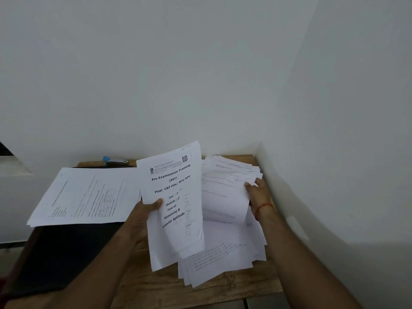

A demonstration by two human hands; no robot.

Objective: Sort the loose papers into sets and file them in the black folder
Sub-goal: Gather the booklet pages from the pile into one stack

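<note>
- Both forearms come in from the bottom edge, closest to the lens. The left hand point(142, 217) sits around mid-frame and the right hand point(256, 192) is right of center.
- White wall point(200, 74) fills the whole upper half, with a corner on the right.
- Wooden table point(145, 286) takes up the lower middle and is pushed into that corner.
- Black folder point(62, 253) lies flat at lower left on the table.
- Messy pile point(223, 259) of loose papers is spread out at lower right, touching the table.
- Neater set point(84, 195) of printed pages rests on the folder's far end, left of center.
- Packet point(174, 197) titled "Pre Examination Training" is held up tilted in the center. The left hand pinches its left edge, thumb on the front and fingers behind.
- Top sheets point(225, 197) curl up off the pile. The right hand grips their right edge, thumb over the front.
- Stapler point(116, 161) sits at the table's back edge, just behind the folder, with something blue on it.
- Red thread point(263, 207) is around the right wrist.
</note>
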